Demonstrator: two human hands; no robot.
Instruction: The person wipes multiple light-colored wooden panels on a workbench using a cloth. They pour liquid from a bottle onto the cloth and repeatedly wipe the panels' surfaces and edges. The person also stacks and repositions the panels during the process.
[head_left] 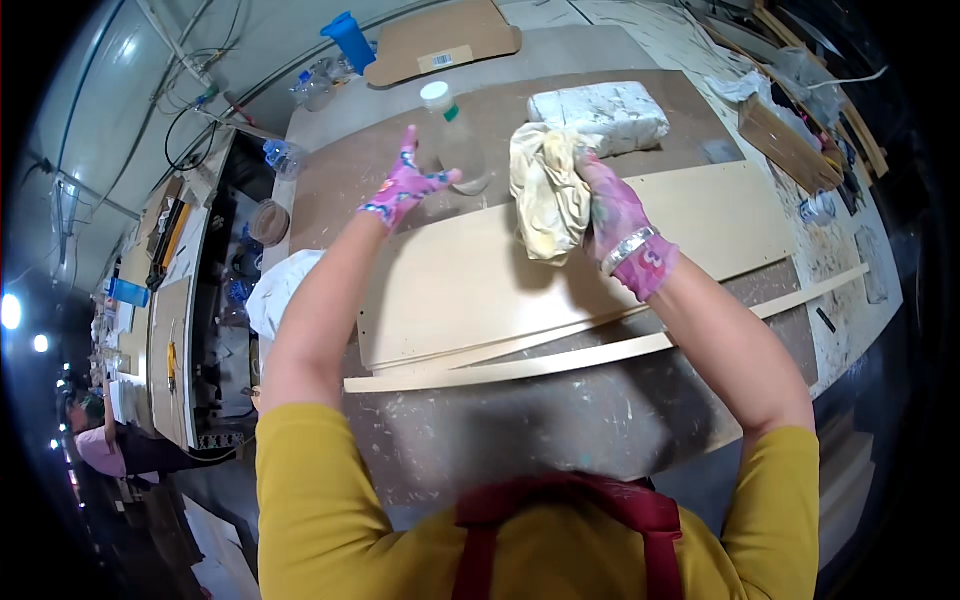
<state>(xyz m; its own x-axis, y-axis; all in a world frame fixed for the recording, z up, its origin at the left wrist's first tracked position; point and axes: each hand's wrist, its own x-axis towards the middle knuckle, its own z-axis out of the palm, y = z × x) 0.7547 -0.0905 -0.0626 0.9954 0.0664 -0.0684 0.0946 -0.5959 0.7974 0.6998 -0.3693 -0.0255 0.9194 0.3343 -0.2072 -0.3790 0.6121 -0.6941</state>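
My left hand, in a pink patterned glove, is open with thumb and fingers spread. Just beyond its fingertips a clear bottle with a white cap and a green mark stands on the brown work surface; no grip on it shows. My right hand, gloved alike, is closed round a crumpled cream cloth, which hangs over pale thin boards. The boards lie stacked, slightly askew. In front of them runs a long narrow wooden strip. Behind the cloth rests a white wrapped block.
A brown cardboard piece and a blue container stand at the far edge. On the right is an open cardboard box near scrap wood. White fabric lies by my left arm. Another person is far left, by a side bench.
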